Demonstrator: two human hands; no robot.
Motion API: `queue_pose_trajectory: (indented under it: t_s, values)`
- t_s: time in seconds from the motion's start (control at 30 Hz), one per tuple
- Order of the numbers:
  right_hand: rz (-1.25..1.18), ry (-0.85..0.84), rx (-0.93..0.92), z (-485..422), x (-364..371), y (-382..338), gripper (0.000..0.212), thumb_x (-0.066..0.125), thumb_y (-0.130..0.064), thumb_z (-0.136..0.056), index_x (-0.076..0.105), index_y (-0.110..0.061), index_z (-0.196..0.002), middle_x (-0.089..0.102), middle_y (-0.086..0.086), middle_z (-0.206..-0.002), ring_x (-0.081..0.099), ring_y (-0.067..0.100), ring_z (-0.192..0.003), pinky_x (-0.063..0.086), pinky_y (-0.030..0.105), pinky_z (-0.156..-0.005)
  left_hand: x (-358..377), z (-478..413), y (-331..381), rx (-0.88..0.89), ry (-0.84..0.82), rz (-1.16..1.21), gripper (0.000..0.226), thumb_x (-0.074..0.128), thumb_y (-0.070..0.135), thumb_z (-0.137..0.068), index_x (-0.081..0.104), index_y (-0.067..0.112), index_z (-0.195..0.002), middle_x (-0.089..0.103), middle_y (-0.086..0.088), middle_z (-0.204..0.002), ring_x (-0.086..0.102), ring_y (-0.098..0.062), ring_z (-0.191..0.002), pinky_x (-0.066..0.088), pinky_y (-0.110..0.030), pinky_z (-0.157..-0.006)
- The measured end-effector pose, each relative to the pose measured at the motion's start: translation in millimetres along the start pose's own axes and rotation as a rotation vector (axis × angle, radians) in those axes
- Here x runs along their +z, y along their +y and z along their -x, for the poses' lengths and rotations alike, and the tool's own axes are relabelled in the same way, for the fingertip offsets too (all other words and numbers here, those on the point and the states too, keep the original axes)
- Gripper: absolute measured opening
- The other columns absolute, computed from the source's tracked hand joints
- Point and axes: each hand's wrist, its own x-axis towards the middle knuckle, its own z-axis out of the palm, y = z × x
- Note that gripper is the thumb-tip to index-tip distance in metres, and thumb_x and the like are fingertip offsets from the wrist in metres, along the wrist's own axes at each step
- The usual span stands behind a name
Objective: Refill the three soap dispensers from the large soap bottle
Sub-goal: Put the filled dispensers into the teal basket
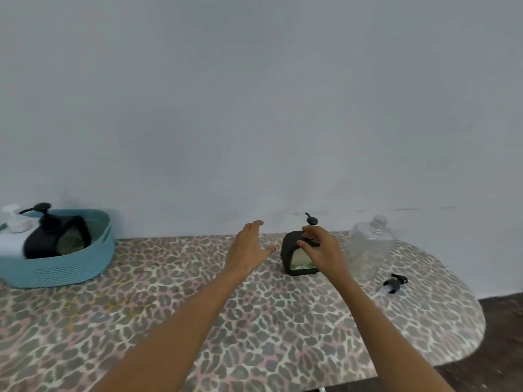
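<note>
By table [169, 321] far edge: R hand [322, 250] tight round dispenser pump [312, 221], L hand [249, 247] splayed alongside.

A long table [268, 335] wears a leopard-print cloth, brown and grey spots on cream (its right end is rounded). At the left rear stands a teal ribbed plastic basket [56, 273]. Near the back middle stands an upright black arched soap dispenser [288, 250]. To its right is a clear capless plastic bottle [368, 247], and just in front of that bottle lies a black pump head [392, 287].
</note>
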Motion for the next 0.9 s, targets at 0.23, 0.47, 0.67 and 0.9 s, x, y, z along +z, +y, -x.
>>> queue_pose_trajectory:
  t_s: [0.23, 0.47, 0.67, 0.9]
  values:
    - [0.062, 0.007, 0.053, -11.0, -10.9, 46.9, 0.061, 0.073, -0.011, -0.076, 0.044, -0.004, -0.129, 0.046, 0.013, -0.13, 0.043, 0.025, -0.122, 0.031, 0.02, -0.095, 48.1, -34.7, 18.3, 0.011, -0.161, 0.037, 0.074, 0.068, 0.031, -0.079, 0.027, 0.016, -0.139, 0.035, -0.007, -0.142, 0.038, -0.024, -0.129, 0.037, -0.037, -0.103]
    - [0.037, -0.184, 0.171, -26.2, -1.0, 71.7, 0.087, 0.075, -0.008, -0.073, 0.022, -0.006, -0.142, 0.033, 0.01, -0.143, 0.032, 0.024, -0.133, 0.027, 0.024, -0.103, 74.1, -54.8, 13.8, 0.028, -0.214, 0.096, 0.064, 0.072, 0.022, -0.075, 0.041, 0.012, -0.13, 0.05, -0.01, -0.128, 0.048, -0.024, -0.118, 0.04, -0.033, -0.098]
    - [-0.034, -0.131, 0.173, -30.8, 4.3, 74.4, 0.069, 0.069, 0.002, -0.075, 0.035, -0.005, -0.134, 0.043, 0.013, -0.128, 0.043, 0.018, -0.114, 0.026, 0.005, -0.082, 78.5, -58.5, 7.9, 0.057, -0.171, 0.184, 0.054, 0.072, 0.011, -0.073, 0.05, 0.009, -0.123, 0.056, -0.011, -0.121, 0.053, -0.025, -0.112, 0.045, -0.034, -0.094]
    - [-0.038, -0.138, 0.148, -33.4, 4.6, 63.7, 0.06, 0.071, 0.003, -0.074, 0.044, -0.003, -0.127, 0.046, 0.016, -0.125, 0.046, 0.019, -0.106, 0.031, 0.009, -0.082, 62.6, -53.2, -1.7, 0.083, -0.157, 0.195, 0.051, 0.072, 0.009, -0.073, 0.052, 0.007, -0.12, 0.057, -0.013, -0.118, 0.054, -0.026, -0.11, 0.044, -0.033, -0.094]
